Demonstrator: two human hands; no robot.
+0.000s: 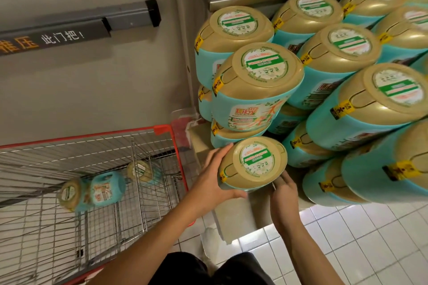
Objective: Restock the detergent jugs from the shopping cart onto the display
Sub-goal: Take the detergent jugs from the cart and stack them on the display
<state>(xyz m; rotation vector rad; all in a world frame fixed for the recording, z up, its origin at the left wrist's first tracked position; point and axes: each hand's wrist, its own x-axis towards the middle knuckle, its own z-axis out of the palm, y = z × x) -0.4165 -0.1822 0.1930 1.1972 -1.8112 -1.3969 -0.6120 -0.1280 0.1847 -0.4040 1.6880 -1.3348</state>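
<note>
Hands meet on one teal plastic detergent jug with a gold lid (253, 163) at the front left corner of the beige display plinth (234, 215). It sits just in front of the stacked teal gold-lidded jugs (335, 53). The left grip (215, 176) curls round the jug's left side with the thumb underneath. The right grip (283, 192) lies with fairly straight fingers against its lower right side.

The red-rimmed wire shopping cart (92, 136) stands close against the plinth's left edge, with little room between them. White tiled floor (370, 238) lies open along the plinth's front edge.

One stacked jug near the left edge shows "Liby" in red on its label, and yellow seal strips cross the lids. A grey door push bar (62, 37) on the wall carries the white characters 此门把!; the orange ones beside them are cut off.

Three jugs (106, 188) lie at the cart's far end. The display holds over a dozen, running out of view on the right.
</note>
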